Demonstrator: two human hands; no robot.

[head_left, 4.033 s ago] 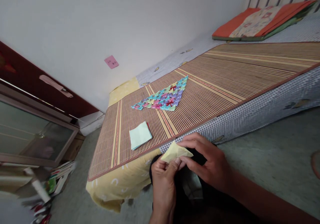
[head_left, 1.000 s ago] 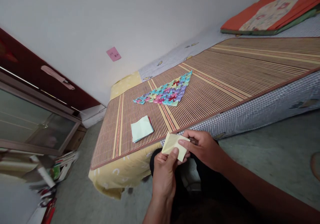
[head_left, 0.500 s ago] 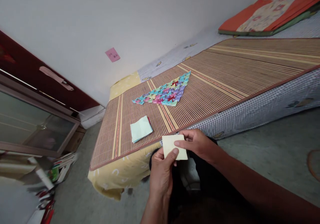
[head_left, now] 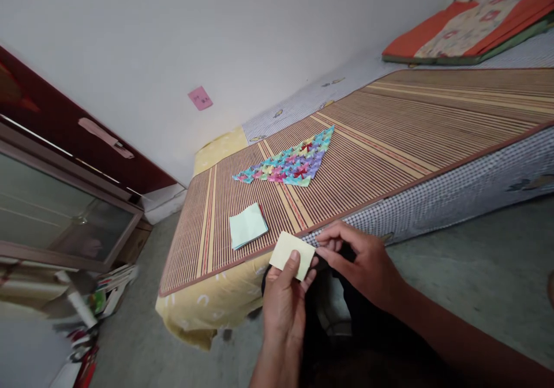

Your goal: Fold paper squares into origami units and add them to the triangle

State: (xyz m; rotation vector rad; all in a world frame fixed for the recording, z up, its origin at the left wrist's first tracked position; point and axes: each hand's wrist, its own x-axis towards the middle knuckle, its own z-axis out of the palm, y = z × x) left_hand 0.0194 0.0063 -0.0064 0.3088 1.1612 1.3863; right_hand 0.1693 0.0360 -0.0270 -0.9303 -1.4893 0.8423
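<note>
A small pale yellow piece of paper is tilted in front of me, just off the bed's edge. My left hand grips it, thumb pressed on its face and fingers behind. At its right corner, the thumb and forefinger of my right hand close together, seemingly pinching that corner. Close by on the striped mat lies a stack of pale green paper squares. Farther back is a triangular piece of many folded colourful paper units.
The striped mat covers the bed, above a yellow cloth hanging at the corner. A folded orange quilt lies at the far right. A pink note is on the wall, and a glass-fronted cabinet stands left.
The yellow paper has turned clockwise and shifted slightly left in my left hand. My right thumb has come off its face, and the right fingers are now at its right corner.
</note>
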